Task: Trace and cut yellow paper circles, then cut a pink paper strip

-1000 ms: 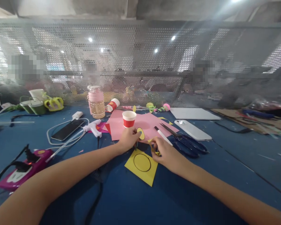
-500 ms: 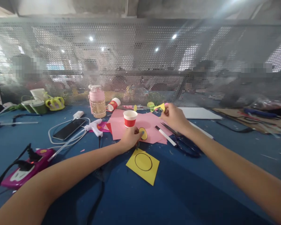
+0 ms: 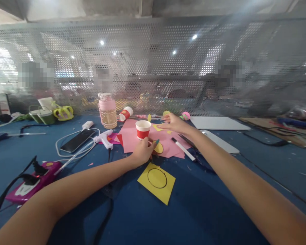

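1. Head view: pinches a yellow disc (image 3: 158,147) in the left hand (image 3: 144,151), at the near edge of pink paper (image 3: 165,140) on the counter (image 3: 122,211).
2. Holds the right hand (image 3: 173,123) with fingers apart by a yellow scrap (image 3: 157,127); cannot tell whether touching.
3. Likely handles as light, thin card, easily creased; best taken by the rim.

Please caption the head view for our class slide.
Left hand holding a yellow disc near a paper cup; right hand over pink paper.
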Demonstrator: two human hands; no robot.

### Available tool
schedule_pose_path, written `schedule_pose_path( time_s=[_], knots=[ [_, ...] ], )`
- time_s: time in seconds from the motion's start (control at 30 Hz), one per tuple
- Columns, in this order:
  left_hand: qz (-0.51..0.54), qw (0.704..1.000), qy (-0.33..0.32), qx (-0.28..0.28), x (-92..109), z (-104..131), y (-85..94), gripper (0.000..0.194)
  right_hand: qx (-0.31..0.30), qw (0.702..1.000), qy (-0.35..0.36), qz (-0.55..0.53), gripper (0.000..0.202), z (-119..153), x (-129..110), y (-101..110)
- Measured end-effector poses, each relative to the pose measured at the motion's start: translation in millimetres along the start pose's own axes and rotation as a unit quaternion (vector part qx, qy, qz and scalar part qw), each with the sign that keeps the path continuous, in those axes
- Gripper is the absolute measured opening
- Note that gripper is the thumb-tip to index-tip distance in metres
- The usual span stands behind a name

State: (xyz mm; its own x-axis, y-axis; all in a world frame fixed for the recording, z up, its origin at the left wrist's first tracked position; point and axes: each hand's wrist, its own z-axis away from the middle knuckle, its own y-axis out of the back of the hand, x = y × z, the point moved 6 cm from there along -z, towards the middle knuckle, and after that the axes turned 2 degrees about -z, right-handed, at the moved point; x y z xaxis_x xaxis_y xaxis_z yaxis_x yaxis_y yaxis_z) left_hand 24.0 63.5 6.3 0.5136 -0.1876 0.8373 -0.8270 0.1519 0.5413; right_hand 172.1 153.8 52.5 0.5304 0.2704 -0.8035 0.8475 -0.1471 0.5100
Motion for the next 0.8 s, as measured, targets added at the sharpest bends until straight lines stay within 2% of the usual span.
schedule_pose_path(
  time_s=[0.07, 0.17, 0.27, 0.3, 0.4, 0.5, 0.67, 0.73, 0.8],
  knots=[
    [-0.074, 0.997, -0.035, -0.002, 8, 3, 0.0, 0.017, -0.028, 0.998, -0.001, -0.058, 0.061, 7, -4, -21],
    [-0.183, 0.980, -0.078, 0.000, 18, 9, -1.1, 0.022, -0.048, 0.990, -0.004, -0.135, 0.071, 21, -4, -54],
    [-0.231, 0.970, -0.070, 0.011, 19, 13, -1.1, 0.014, -0.067, 0.975, -0.006, -0.210, 0.067, 32, -2, -76],
    [-0.250, 0.966, -0.066, 0.016, 18, 14, -0.9, 0.017, -0.069, 0.971, -0.004, -0.231, 0.065, 35, -1, -80],
    [-0.337, 0.938, -0.071, 0.028, 19, 16, -0.5, 0.029, -0.068, 0.960, 0.000, -0.272, 0.063, 36, 1, -82],
    [-0.416, 0.904, -0.091, 0.034, 24, 18, 0.4, 0.032, -0.058, 0.956, 0.001, -0.288, 0.064, 36, 2, -79],
    [-0.497, 0.859, -0.102, 0.069, 31, 20, 8.5, 0.037, 0.002, 0.959, -0.007, -0.285, 0.060, 37, 5, -71],
    [-0.521, 0.848, -0.079, 0.059, 26, 16, 11.1, 0.044, 0.023, 0.960, -0.011, -0.279, 0.059, 38, 6, -69],
    [-0.527, 0.848, -0.045, 0.029, 14, 10, 13.4, 0.052, 0.037, 0.961, -0.014, -0.274, 0.059, 38, 7, -67]
  ],
)
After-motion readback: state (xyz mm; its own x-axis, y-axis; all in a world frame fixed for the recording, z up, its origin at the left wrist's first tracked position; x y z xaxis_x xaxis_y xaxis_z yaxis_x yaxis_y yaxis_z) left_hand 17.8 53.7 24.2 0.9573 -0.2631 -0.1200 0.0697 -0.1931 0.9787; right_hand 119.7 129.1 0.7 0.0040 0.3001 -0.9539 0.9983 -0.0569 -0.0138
